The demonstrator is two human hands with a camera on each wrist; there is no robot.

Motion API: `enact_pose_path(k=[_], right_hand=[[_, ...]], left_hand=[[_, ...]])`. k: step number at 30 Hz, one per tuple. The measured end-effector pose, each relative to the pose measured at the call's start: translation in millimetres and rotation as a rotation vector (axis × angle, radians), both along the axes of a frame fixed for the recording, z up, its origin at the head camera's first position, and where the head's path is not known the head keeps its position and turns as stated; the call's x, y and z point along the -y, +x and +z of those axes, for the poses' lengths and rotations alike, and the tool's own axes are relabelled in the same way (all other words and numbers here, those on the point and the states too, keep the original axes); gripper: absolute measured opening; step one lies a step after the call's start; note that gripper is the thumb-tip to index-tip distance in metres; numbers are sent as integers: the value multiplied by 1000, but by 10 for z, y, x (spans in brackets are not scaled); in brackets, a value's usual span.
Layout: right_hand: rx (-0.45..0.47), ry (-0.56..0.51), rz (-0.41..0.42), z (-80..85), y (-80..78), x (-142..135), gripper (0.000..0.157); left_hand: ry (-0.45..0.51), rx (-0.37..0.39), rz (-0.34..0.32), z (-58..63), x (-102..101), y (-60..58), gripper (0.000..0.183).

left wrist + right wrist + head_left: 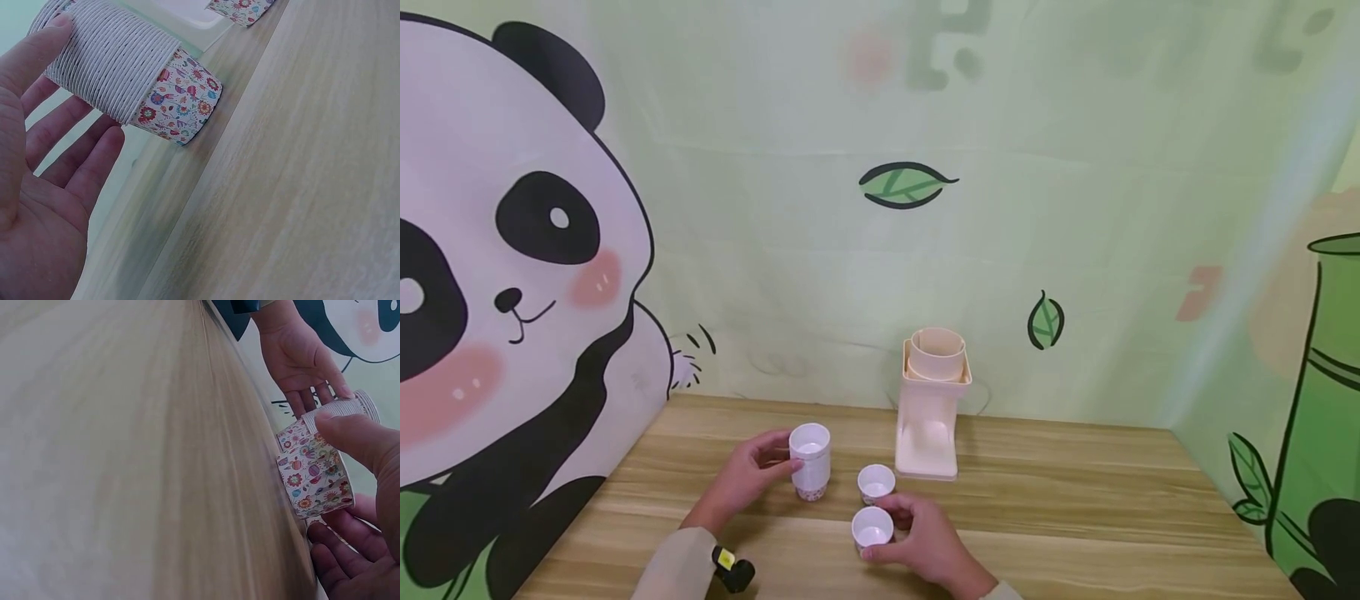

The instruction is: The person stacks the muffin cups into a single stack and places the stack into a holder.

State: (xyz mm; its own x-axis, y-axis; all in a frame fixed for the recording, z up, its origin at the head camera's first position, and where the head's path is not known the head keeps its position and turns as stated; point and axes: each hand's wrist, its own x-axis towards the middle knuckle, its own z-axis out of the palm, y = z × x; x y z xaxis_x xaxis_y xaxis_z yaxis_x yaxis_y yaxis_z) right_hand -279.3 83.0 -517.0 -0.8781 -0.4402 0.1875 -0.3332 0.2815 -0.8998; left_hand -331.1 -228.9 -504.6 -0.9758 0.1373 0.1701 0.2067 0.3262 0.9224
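Observation:
My left hand (pixel 748 473) grips a tall stack of nested white paper cups (pixel 810 468) from its left side, thumb in front and fingers behind. In the left wrist view the stacked cups' rims (pixel 112 56) form ridges, and a colourful floral print shows on the lowest cup. With thumb and fingers, my right hand (pixel 932 540) holds a single floral paper cup (pixel 316 478), mouth up, near the front of the table. Just behind it stands another paper cup (pixel 876 481), also mouth up, close to my right fingertips.
A pale pink holder (pixel 927 450) with a round cup-like top (pixel 937 358) stands at the back of the wooden table (pixel 1075 500). Behind the table hangs a green backdrop (pixel 760 208) printed with a panda and leaves. A black device with a yellow label (pixel 733 568) sits at my left sleeve.

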Motion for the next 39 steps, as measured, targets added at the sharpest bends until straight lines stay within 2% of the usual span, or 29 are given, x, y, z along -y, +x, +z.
enact_pose_path(k=[14, 24, 31, 39], right_hand=[[-29, 21, -28, -32, -5, 6, 53], [-14, 13, -4, -11, 3, -23, 50], [7, 2, 11, -8, -7, -44, 48], [-18, 54, 4, 11, -38, -34, 49]], left_hand=[[4, 8, 6, 16, -10, 4, 54], [5, 2, 6, 35, -43, 24, 53], [4, -2, 6, -5, -61, -5, 57], [20, -12, 14, -23, -80, -38, 55]])
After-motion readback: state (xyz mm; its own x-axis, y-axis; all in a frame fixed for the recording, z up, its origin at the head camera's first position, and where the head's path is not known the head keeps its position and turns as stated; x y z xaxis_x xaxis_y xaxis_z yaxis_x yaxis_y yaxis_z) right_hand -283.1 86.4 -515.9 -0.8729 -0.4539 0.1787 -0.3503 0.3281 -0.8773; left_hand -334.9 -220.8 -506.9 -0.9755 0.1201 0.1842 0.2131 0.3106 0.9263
